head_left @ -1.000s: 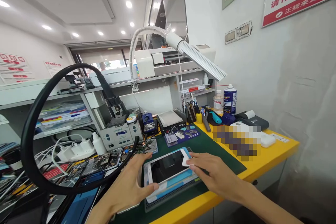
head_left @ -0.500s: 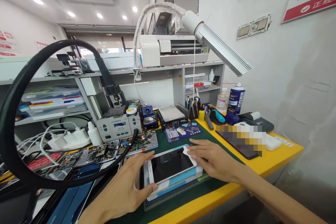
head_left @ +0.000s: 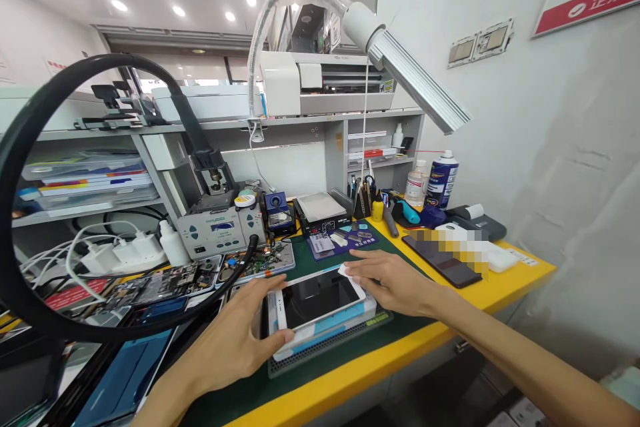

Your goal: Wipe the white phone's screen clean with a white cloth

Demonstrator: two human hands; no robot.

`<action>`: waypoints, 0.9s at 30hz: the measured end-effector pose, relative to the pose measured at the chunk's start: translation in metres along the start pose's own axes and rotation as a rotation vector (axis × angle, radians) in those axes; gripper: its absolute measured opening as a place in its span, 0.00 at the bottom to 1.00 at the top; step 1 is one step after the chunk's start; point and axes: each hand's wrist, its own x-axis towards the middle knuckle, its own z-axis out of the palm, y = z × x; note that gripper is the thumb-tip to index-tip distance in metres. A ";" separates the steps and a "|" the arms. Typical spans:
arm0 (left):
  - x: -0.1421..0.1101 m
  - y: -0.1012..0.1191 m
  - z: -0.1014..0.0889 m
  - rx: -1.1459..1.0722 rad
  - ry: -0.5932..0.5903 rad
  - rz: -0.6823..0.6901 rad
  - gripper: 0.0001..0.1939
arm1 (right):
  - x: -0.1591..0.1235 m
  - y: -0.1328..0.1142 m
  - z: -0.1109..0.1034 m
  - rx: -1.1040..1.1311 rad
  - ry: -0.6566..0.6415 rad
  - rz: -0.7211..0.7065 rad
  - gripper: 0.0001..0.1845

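A white-framed phone (head_left: 320,299) with a black screen lies face up on a blue-and-white pad (head_left: 333,332), at the middle of the bench. Gripping its left end is my left hand (head_left: 233,340), thumb on the near edge and fingers at the far edge. At the opposite end my right hand (head_left: 395,281) pinches a small white wipe (head_left: 343,269) against the phone's upper right corner. Its fingers cover part of the wipe and that corner. Under the pad lies a dark perforated plate (head_left: 285,365), resting on a green mat (head_left: 245,400).
A black hose (head_left: 65,333) loops across the left, above opened phones and circuit boards (head_left: 173,287). Behind stands a grey rework station (head_left: 213,237). A dark phone (head_left: 440,260) and a spray can (head_left: 441,180) are on the right. A lamp (head_left: 420,77) hangs overhead.
The camera view has shifted slightly, so the bench appears a little higher and further left. Both hands keep nearly the same places on the phone, the wipe still at its right end.
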 end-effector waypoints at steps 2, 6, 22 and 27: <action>0.000 -0.001 0.000 -0.009 0.010 0.014 0.35 | -0.009 -0.007 -0.003 -0.039 -0.015 -0.006 0.19; -0.001 -0.003 0.002 -0.023 0.042 0.039 0.35 | -0.029 -0.022 -0.005 -0.111 -0.028 -0.046 0.20; -0.003 -0.001 -0.001 -0.034 0.020 0.039 0.34 | -0.006 -0.011 -0.006 -0.256 -0.114 -0.013 0.21; -0.002 0.003 -0.002 -0.033 0.055 0.018 0.36 | 0.011 -0.007 -0.009 -0.257 -0.131 -0.027 0.21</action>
